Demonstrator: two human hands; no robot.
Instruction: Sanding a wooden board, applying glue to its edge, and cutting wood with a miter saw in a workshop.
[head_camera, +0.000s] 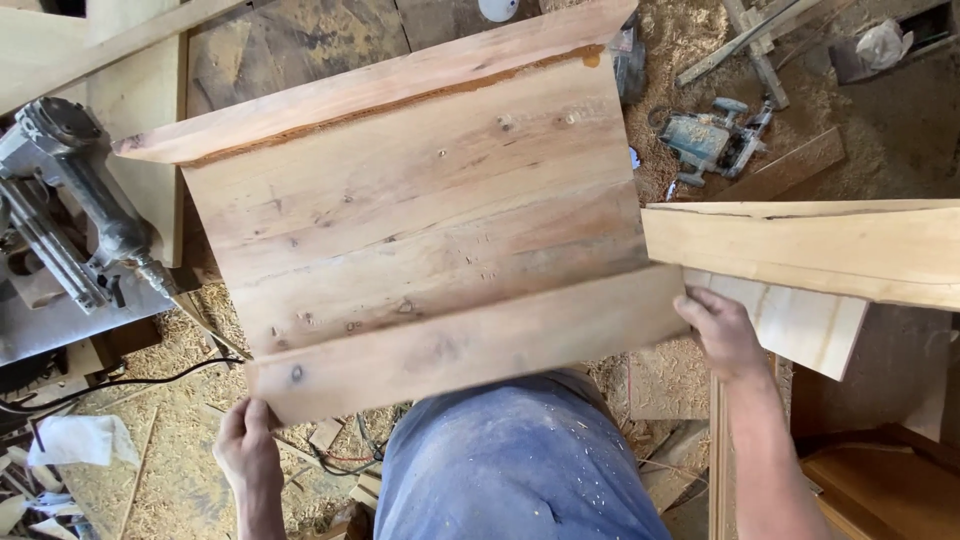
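- Left hand (247, 452) grips the near-left corner of the wooden panel (420, 230).
- The panel, several boards joined, is held over the person's lap, above the sawdust-strewn floor (170, 450).
- Right hand (722, 335) clasps its near-right corner, beside a pale plank (800, 250).
- Step in hand looks like positioning; the next move calls for a steady two-handed carry.

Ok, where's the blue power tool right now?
In the head view, the blue power tool lies on the sawdust-covered floor at upper right, just past the wooden panel's right edge and above the pale plank.
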